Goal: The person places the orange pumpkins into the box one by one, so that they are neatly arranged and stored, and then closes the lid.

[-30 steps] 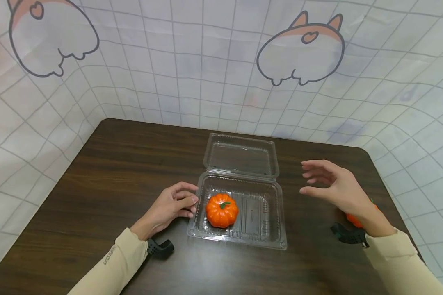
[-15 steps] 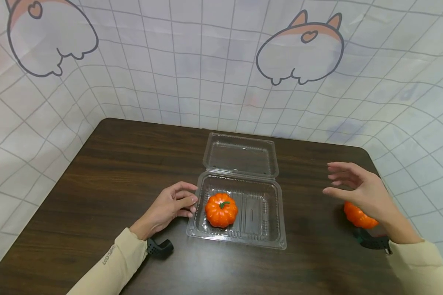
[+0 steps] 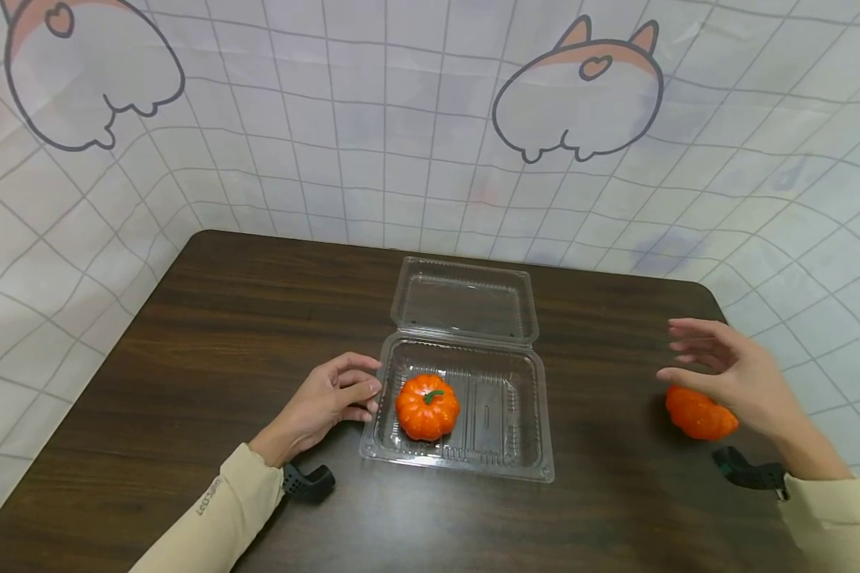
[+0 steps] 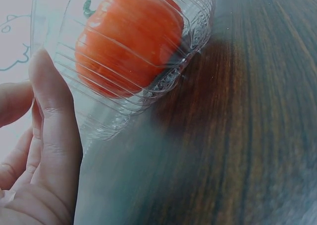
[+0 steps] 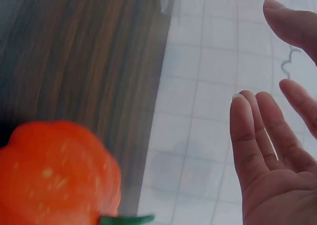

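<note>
In the head view, an orange pumpkin point(image 3: 428, 407) with a green stem sits in the left part of a clear plastic clamshell container point(image 3: 526, 446). My left hand point(image 3: 330, 404) is at the container's left rim, with thumb and fingers bent around that edge; the left wrist view shows the thumb point(image 4: 52, 101) against the rim and the pumpkin through the clear wall. A second orange pumpkin point(image 3: 697, 415) lies tilted on the table at the right. Above and beside it, my right hand point(image 3: 748, 378) has its fingers spread from the thumb, holding nothing.
The container's lid point(image 3: 466, 306) lies folded back, away from me. A dark wooden table point(image 3: 258, 318) carries everything. A white grid-patterned curtain point(image 3: 430, 159) hangs behind the table and along both sides. Black straps point(image 3: 748, 471) sit on my wrists.
My right hand has moved right, away from the container, to the second pumpkin, which shows more fully than before. My left hand and the container have stayed in place.
</note>
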The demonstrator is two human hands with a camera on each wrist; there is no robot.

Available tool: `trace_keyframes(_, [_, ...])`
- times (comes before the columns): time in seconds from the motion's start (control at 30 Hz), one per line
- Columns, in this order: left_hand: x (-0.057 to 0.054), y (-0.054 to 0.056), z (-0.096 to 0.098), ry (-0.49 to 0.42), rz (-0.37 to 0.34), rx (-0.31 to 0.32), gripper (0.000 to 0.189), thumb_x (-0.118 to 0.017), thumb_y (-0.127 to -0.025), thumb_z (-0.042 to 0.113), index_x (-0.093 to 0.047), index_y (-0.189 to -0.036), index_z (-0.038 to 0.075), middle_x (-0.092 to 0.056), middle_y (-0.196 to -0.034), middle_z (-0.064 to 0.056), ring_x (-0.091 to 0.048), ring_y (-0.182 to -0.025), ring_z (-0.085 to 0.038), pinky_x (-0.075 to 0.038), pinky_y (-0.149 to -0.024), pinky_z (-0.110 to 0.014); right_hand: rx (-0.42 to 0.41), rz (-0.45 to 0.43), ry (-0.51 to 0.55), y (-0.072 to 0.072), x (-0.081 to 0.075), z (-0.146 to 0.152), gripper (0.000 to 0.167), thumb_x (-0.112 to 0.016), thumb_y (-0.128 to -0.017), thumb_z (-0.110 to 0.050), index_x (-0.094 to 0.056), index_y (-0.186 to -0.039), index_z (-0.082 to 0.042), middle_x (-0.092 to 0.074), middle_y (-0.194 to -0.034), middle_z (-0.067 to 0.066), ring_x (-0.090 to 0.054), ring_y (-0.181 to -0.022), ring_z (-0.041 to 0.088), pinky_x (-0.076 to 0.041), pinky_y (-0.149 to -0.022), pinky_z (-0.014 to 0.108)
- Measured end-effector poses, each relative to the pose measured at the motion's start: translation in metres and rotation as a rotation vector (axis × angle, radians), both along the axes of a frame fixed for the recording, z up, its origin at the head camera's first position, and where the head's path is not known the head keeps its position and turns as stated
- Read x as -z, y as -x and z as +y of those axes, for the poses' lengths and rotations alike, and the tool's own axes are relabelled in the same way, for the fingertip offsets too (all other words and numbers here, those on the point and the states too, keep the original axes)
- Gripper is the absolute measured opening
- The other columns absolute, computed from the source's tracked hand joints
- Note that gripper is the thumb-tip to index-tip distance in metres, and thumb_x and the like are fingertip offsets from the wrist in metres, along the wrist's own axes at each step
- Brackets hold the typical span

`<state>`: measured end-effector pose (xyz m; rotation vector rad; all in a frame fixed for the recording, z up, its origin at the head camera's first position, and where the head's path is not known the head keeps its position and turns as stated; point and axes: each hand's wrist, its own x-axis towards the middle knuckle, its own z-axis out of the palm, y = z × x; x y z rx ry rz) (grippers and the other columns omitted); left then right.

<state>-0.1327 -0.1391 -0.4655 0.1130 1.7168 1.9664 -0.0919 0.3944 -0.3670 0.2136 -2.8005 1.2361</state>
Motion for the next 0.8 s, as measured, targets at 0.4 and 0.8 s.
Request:
trace_keyframes(0.4, [-0.002, 0.000, -0.001, 0.005, 0.000, -0.008, 0.045, -0.072, -0.098, 0.014, -0.050, -0.136, 0.006, -0.070, -0.095, 0.002, -0.068, -0.076, -0.012, -0.063, -0.071, -0.025, 0.064, -0.010, 0.017, -0.005, 0.014, 0.036, 0.070, -0.081, -0.085, 0.003, -0.054, -0.147, -0.011, -0.063, -0.124, -0.030, -0.062, -0.106, -0.014, -0.052, -0.079, 0.005])
trace_keyframes(0.8, [-0.001, 0.000, 0.000, 0.013, 0.004, 0.006, 0.048, -0.073, -0.098, 0.018, -0.049, -0.137, 0.006, -0.070, -0.096, 0.001, -0.068, -0.075, -0.011, -0.064, -0.071, -0.025, 0.076, 0.006, -0.029, -0.021, 0.027, 0.067, 0.067, -0.079, -0.087, 0.002, -0.052, -0.148, -0.010, -0.058, -0.126, -0.032, -0.059, -0.104, -0.017, -0.049, -0.081, 0.001])
